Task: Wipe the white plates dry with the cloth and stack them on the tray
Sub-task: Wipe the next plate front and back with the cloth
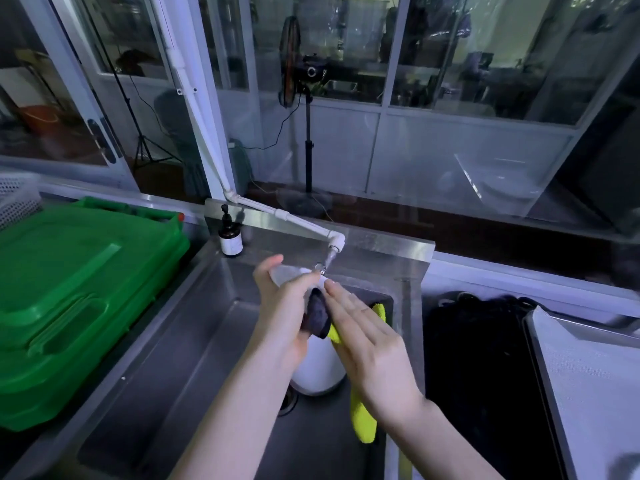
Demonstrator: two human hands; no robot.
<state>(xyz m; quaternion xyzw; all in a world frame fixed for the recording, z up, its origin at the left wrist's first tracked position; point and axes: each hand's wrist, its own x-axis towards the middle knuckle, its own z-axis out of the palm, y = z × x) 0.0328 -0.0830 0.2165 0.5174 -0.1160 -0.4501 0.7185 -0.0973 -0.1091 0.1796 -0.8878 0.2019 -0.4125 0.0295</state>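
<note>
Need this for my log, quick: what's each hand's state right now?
Left hand: grips the white plate by its rim.
Right hand: open, pressing the cloth flat against the plate.

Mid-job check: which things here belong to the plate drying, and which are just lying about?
In the job: white plate gripped by left hand, cloth pressed by right hand, tray.
Lying about: green crate, pump bottle, tap, sink.

Dim room. Glass partitions (450, 64) span ten to two o'clock; a fan (290, 60) stands at twelve, a tripod (142, 147) at ten.
</note>
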